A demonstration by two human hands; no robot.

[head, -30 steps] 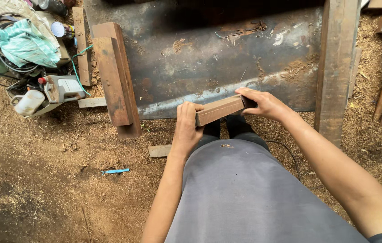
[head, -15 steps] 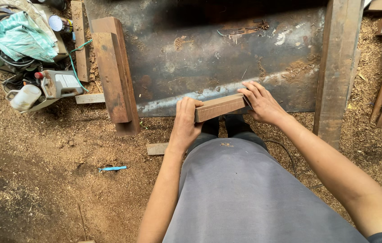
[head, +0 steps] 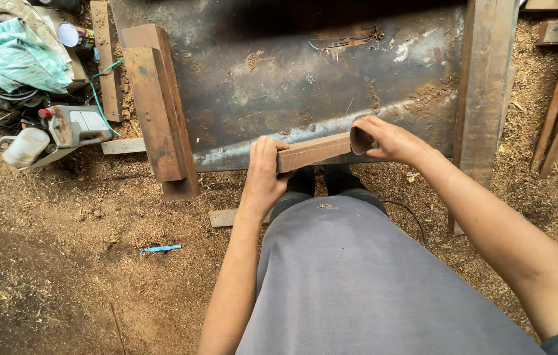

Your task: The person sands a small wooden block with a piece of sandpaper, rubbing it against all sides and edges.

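Fingers of both hands grip wooden block [head: 313,151] ends.

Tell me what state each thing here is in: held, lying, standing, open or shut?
Left hand: closed around one end of the wood piece.
Right hand: gripping the other end.
Wood piece: held level between both hands, off the ground.
Thick beam: lying flat, its far end over the metal sheet's left edge.
Metal sheet: lying flat, dusty.
White cup: tipped on its side.
Blue scrap: lying on sawdust.
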